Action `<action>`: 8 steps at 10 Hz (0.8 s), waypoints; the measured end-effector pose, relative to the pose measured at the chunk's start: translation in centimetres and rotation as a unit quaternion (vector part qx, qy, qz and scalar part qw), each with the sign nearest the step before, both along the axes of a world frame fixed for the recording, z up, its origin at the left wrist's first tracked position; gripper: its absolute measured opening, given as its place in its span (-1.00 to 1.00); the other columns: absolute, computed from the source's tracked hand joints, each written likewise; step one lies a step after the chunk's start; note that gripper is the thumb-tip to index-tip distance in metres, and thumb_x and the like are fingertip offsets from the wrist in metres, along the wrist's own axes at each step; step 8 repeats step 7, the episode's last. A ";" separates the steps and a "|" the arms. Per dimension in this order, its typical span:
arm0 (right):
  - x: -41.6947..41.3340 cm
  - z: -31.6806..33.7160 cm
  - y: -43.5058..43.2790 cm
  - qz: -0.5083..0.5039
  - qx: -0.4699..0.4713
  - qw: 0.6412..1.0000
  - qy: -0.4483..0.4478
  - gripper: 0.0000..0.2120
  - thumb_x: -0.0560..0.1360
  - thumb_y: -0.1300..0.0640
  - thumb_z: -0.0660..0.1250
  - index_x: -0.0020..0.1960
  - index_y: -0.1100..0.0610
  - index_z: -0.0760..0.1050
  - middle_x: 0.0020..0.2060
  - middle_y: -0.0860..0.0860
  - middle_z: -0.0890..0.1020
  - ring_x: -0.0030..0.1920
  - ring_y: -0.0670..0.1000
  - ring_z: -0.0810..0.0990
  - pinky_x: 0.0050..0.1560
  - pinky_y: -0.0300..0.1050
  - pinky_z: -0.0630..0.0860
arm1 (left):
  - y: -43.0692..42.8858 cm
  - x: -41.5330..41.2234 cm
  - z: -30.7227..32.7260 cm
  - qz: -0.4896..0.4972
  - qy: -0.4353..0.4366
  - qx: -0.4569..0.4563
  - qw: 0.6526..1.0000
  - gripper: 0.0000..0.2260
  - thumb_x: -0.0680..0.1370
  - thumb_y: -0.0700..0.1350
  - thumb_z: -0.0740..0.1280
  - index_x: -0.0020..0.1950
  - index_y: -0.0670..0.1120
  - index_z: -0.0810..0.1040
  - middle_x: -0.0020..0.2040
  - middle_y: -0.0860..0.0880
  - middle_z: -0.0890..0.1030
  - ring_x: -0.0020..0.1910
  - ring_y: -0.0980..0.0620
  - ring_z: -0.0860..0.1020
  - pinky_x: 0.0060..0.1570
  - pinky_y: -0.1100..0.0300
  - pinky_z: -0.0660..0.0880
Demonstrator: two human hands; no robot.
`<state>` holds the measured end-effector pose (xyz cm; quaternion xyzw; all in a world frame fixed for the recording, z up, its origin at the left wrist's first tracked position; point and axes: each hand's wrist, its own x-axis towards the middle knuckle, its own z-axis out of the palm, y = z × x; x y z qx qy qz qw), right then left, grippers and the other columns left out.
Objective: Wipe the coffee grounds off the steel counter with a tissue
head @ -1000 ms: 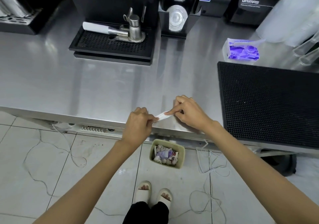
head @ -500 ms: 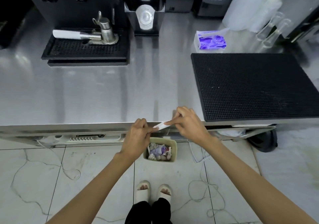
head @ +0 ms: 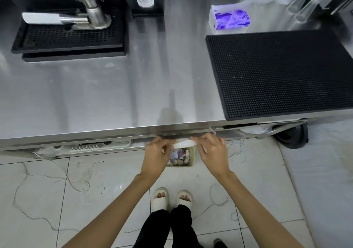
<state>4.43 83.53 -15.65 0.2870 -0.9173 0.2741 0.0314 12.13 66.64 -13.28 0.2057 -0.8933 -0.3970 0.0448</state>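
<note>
A folded white tissue (head: 184, 143) is stretched between my two hands, just in front of the steel counter's (head: 114, 94) front edge. My left hand (head: 157, 155) pinches its left end and my right hand (head: 212, 152) pinches its right end. Both hands hover directly above a small beige waste bin (head: 191, 157) on the floor, filled with crumpled tissues. The counter surface looks shiny, with no coffee grounds that I can make out.
A black rubber mat (head: 282, 72) covers the counter's right part. A purple tissue pack (head: 230, 19) lies behind it. A black drip tray (head: 68, 39) with a portafilter (head: 76, 18) sits at the back left. Thin cables trail across the tiled floor (head: 76, 190).
Both hands have drawn the tissue back from the counter top, past its front edge, to a spot over the waste bin. The view has tilted further down.
</note>
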 end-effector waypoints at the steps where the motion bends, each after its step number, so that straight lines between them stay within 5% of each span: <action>1: 0.3 -4.3 -0.4 -0.047 -0.021 0.990 -0.132 -0.81 0.46 0.26 0.33 0.00 0.08 0.64 -0.15 0.03 0.61 -0.30 0.01 0.60 -0.25 -0.14 0.59 | 0.4 -1.0 -4.1 0.140 -0.089 0.145 0.975 -0.87 0.43 -0.29 0.38 -0.12 -0.12 0.69 -0.29 0.11 0.65 -0.29 0.30 0.58 0.03 0.11 0.57; 2: -0.2 -10.1 -1.2 -0.098 -0.028 0.968 -0.231 -0.85 0.47 0.27 0.33 -0.02 0.14 0.63 -0.05 0.08 0.64 -0.14 0.04 0.62 -0.06 -0.03 0.61 | 0.0 -2.6 -9.8 0.212 -0.192 0.185 0.940 -0.86 0.44 -0.20 0.39 -0.04 -0.15 0.68 -0.06 -0.09 0.69 0.01 -0.02 0.61 0.17 0.11 0.49; 3: -1.0 -16.0 -2.2 -0.140 -0.036 0.944 -0.296 -0.86 0.45 0.29 0.34 -0.02 0.21 0.63 -0.05 0.13 0.68 -0.08 0.07 0.63 0.04 -0.14 0.56 | -0.6 -3.8 -16.3 0.226 -0.223 0.211 0.925 -0.81 0.41 -0.23 0.41 0.01 -0.19 0.65 0.02 -0.15 0.67 0.06 -0.07 0.59 0.08 0.27 0.50; 5: -2.4 -25.5 -3.3 -0.176 -0.015 0.930 -0.321 -0.81 0.45 0.36 0.30 -0.02 0.23 0.65 -0.05 0.15 0.69 -0.06 0.08 0.62 -0.12 -0.49 0.29 | -1.0 -5.0 -26.0 0.255 -0.259 0.229 0.903 -0.79 0.48 -0.17 0.35 0.07 -0.20 0.61 0.00 -0.09 0.63 0.07 -0.05 0.56 -0.22 0.33 0.42; 6: -2.6 -28.6 -3.5 -0.170 0.017 0.920 -0.352 -0.79 0.49 0.33 0.27 0.05 0.23 0.62 0.03 0.14 0.67 -0.01 0.08 0.61 -0.08 -0.53 0.27 | -1.2 -5.2 -28.5 0.253 -0.306 0.174 0.901 -0.71 0.48 -0.05 0.33 0.07 -0.23 0.59 0.08 -0.17 0.63 0.10 -0.12 0.55 -0.04 0.17 0.45; 7: -2.8 -30.5 -3.3 -0.177 0.042 0.909 -0.375 -0.76 0.51 0.27 0.26 0.13 0.14 0.59 0.11 0.10 0.65 0.05 0.07 0.61 0.14 -0.31 0.43 | -1.2 -5.3 -29.7 0.257 -0.338 0.172 0.889 -0.71 0.46 -0.11 0.32 0.06 -0.29 0.57 0.10 -0.22 0.62 0.12 -0.18 0.55 0.05 0.10 0.51; 8: -2.8 -30.5 -3.3 -0.177 0.042 0.909 -0.375 -0.76 0.51 0.27 0.26 0.13 0.14 0.59 0.11 0.10 0.65 0.05 0.07 0.61 0.14 -0.31 0.43 | -1.2 -5.3 -29.7 0.257 -0.338 0.172 0.889 -0.71 0.46 -0.11 0.32 0.06 -0.29 0.57 0.10 -0.22 0.62 0.12 -0.18 0.55 0.05 0.10 0.51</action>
